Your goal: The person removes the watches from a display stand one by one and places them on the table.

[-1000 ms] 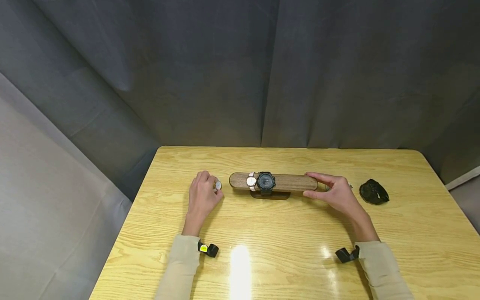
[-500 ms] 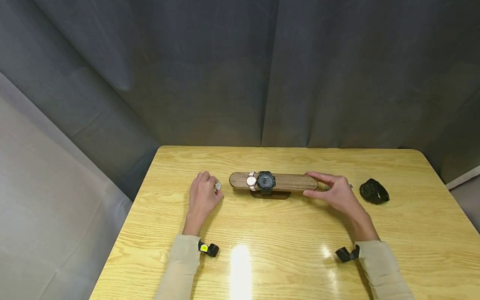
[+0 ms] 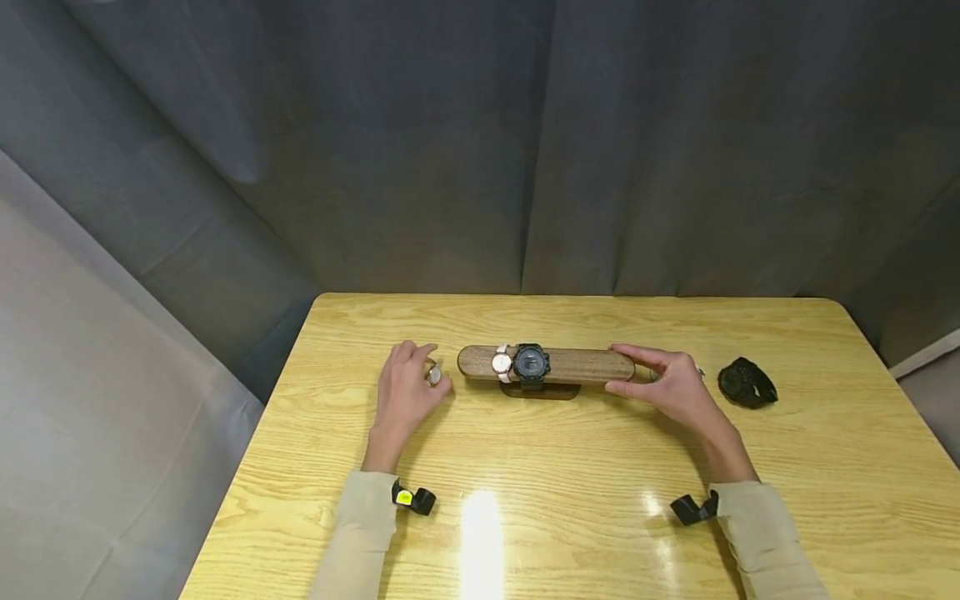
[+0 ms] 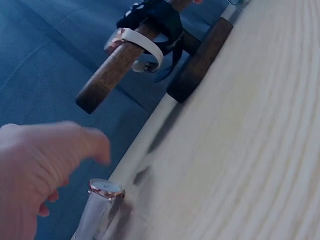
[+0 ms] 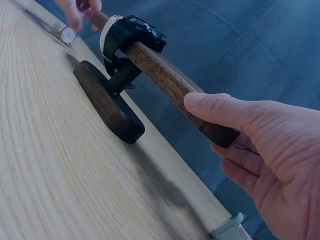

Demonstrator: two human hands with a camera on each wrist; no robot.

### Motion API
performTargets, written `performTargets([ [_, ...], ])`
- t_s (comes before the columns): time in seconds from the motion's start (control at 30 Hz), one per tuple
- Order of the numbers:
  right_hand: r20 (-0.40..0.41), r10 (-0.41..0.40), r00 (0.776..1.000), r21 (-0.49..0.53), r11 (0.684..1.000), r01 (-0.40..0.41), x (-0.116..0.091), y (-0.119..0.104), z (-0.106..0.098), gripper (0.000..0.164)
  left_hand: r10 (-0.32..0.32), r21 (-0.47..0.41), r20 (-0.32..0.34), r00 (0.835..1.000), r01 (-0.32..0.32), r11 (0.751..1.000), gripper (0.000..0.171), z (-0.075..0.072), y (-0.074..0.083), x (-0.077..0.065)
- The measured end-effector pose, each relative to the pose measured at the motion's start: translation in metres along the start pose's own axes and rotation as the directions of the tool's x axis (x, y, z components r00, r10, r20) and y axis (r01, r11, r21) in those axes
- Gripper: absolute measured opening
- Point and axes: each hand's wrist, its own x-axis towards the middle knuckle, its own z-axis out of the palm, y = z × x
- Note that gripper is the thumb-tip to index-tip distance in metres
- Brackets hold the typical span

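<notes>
My right hand [image 3: 675, 379] grips the right end of a wooden watch stand [image 3: 585, 365], thumb on the near side and fingers on the far side. A watch with a white strap [image 3: 502, 363] and a bulky black watch [image 3: 532, 363] are fastened round the stand's bar, side by side left of its middle. Left of the stand, my left hand [image 3: 405, 387] has thumb and forefinger spread around a small watch [image 4: 106, 188] with a white face, rose-gold case and pale strap. That watch stands on the table, its face tipped up; the forefinger is raised off it.
A dark watch with a broad strap [image 3: 747, 383] lies on the wooden table [image 3: 570, 475] to the right. Part of a pale green watch strap [image 5: 230, 227] shows beside my right hand, mostly hidden in the head view. A grey curtain [image 3: 420, 167] hangs behind the table.
The left hand's forefinger and thumb have spread apart, letting go of the small watch, which now shows more between them. The right hand and the stand have not moved.
</notes>
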Motion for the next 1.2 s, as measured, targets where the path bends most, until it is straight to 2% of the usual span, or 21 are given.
performTargets([
  [0.13,-0.004,0.013,1.0,-0.002,1.0,-0.013,0.0,0.0,0.001,0.062,0.013,-0.145,-0.081,0.997,-0.025,0.989,0.042,-0.003,0.004,0.002],
  [0.23,-0.004,0.023,1.0,-0.001,1.0,-0.023,0.0,0.0,0.0,0.062,0.037,-0.259,-0.133,0.99,-0.07,0.963,0.038,-0.003,0.008,0.003],
  [0.33,0.001,0.023,1.0,0.001,1.0,-0.023,-0.001,-0.001,0.0,0.063,0.065,-0.322,-0.177,0.982,-0.12,0.939,0.035,-0.001,0.013,0.004],
  [0.63,0.005,0.012,1.0,-0.008,1.0,-0.012,-0.001,0.0,-0.001,0.064,0.09,-0.349,-0.222,0.971,-0.165,0.923,0.033,0.002,0.025,0.005],
  [0.93,0.007,0.016,1.0,-0.006,1.0,-0.016,-0.001,0.001,0.0,0.064,0.125,-0.375,-0.121,0.985,-0.162,0.913,0.042,0.009,0.047,0.0],
  [1.2,0.006,0.022,1.0,0.011,1.0,-0.022,-0.001,0.0,0.001,0.062,0.163,-0.348,-0.135,0.977,-0.2,0.916,0.049,0.013,0.059,-0.003],
])
